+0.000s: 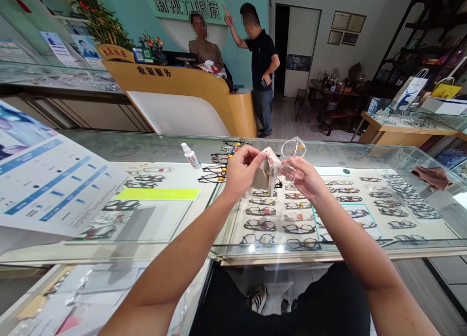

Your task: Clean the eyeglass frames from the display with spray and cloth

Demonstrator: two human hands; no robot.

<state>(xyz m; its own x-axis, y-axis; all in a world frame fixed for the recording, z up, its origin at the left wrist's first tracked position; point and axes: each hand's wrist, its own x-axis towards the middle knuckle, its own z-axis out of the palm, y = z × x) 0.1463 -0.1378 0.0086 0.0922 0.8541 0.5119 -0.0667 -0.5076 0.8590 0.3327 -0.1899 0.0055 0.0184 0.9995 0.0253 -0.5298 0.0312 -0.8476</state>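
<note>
Above the glass display case, my left hand (243, 169) pinches a beige cleaning cloth (270, 168) with red print, which hangs down from the fingers. My right hand (303, 176) grips a pair of clear-framed eyeglasses (293, 148); one lens stands up above the fingers, with an orange mark on it. The cloth touches or nearly touches the right fingertips. Left of my hands, a white spray bottle (190, 156) stands on the glass. Beside it and partly behind my left hand, several dark eyeglasses (215, 173) lie on the glass top.
Rows of eyeglasses (260, 224) fill the case below. A printed board (54, 180) leans at the left, and a brown cloth (432, 177) lies at the right. Two people are at the yellow counter (242, 112) beyond. An open drawer (91, 297) holds papers at lower left.
</note>
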